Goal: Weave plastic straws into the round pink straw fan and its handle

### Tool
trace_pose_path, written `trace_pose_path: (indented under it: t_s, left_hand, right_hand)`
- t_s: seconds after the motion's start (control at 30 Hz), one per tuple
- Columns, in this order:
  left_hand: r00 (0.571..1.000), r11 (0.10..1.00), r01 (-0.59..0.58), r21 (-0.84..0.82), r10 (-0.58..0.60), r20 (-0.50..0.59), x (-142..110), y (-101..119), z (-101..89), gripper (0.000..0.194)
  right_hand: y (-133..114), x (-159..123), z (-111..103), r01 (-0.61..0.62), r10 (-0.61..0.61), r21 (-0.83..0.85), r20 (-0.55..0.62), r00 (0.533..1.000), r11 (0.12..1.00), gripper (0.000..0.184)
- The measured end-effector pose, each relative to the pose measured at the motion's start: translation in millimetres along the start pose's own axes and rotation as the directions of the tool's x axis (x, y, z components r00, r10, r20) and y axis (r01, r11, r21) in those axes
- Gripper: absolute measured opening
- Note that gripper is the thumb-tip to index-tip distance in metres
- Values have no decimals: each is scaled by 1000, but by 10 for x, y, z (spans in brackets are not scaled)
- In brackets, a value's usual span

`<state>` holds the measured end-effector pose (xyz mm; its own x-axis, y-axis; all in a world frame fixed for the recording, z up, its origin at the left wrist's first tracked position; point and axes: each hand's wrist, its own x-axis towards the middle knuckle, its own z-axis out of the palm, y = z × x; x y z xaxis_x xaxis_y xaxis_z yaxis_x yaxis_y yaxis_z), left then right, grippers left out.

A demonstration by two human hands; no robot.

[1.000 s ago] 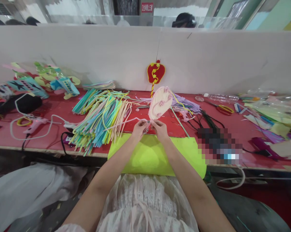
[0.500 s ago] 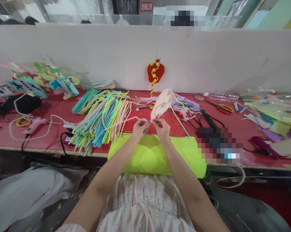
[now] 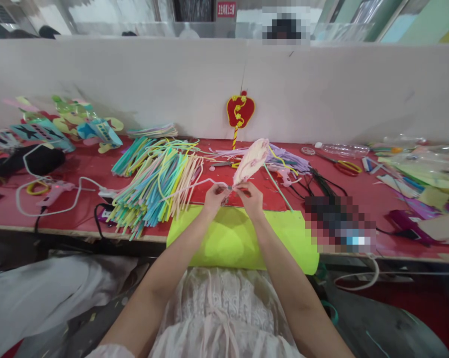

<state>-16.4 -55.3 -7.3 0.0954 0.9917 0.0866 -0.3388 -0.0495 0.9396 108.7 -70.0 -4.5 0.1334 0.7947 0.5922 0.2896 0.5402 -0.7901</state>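
Both my hands meet over the front of the red table. My left hand [image 3: 216, 198] is closed, pinching a pink pipe cleaner [image 3: 189, 188] whose loose end trails left over the bundle. My right hand [image 3: 251, 199] pinches the lower end of a pale pink fan-shaped piece [image 3: 251, 160] that tilts up to the right. The pipe cleaner meets the fan's base between my fingertips; the exact join is too small to make out. Below my wrists lies a lime-yellow sheet [image 3: 239, 243] over the table edge.
A pile of coloured pipe cleaners [image 3: 157, 184] lies left, a pink glue gun [image 3: 54, 193] beyond it. A red fan [image 3: 240, 112] stands against the white partition [image 3: 134, 84]. Purple pipe cleaners [image 3: 287, 159], another glue gun [image 3: 285, 176] and scissors [image 3: 346, 168] lie right.
The pink fan piece has tipped slightly to the right. Both hands keep almost the same place and grip.
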Motion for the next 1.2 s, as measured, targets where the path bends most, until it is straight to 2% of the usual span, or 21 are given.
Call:
trace_pose_path:
  t_s: [0.17,0.37,0.6,0.9,1.2]
  left_hand:
    - [999,998,-32,46,33,-18,-23,26,17,26]
    - [998,993,-65,95,67,-20,-35,51,14,26]
    - [996,985,-87,146,87,4,-31,48,-5,22]
    - [993,985,-108,135,114,-35,-29,53,-3,20]
    - [994,990,-94,106,100,-48,-18,39,-16,20]
  right_hand:
    - [44,-3,18,-39,40,13,-37,999,999,18]
    - [64,-23,22,-87,87,-26,-14,996,996,22]
    - [3,-24,-14,35,-33,-101,28,999,994,20]
    - [41,-49,-9,107,-93,-206,75,993,973,20]
    - [43,-31,-27,153,-128,-227,120,985,962,20]
